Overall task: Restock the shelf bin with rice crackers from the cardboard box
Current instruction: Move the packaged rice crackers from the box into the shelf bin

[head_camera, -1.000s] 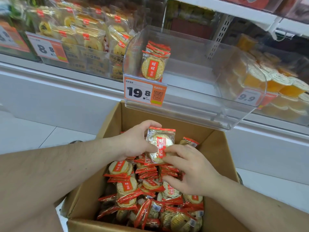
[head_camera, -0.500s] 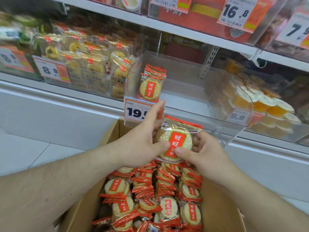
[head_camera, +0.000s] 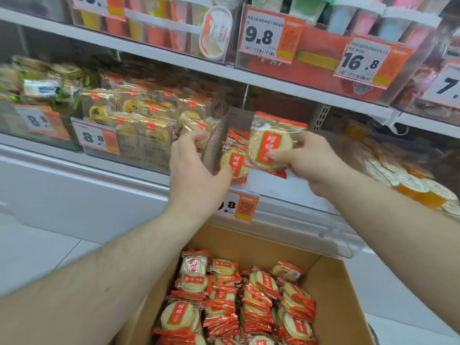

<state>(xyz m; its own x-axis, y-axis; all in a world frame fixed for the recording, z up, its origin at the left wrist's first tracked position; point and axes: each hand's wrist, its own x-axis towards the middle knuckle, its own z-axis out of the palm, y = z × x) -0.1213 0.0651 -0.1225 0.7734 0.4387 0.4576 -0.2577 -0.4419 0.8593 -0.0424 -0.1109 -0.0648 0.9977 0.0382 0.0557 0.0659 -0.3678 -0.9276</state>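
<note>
My right hand (head_camera: 306, 160) pinches a crinkly red-and-clear packet of round rice crackers (head_camera: 271, 145) by its edge, over the clear plastic shelf bin (head_camera: 298, 225). My left hand (head_camera: 196, 175) clasps the bin's wall. Light, brittle, slippery; I'd hold it gently.

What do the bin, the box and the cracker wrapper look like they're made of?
Bin: clear hard plastic, probably acrylic; you see straight through its glossy walls.
Box: brown cardboard, matte, with a folded flap.
Wrapper in the right hand: thin clear plastic film with red printed ends; it crinkles and glints.
</note>
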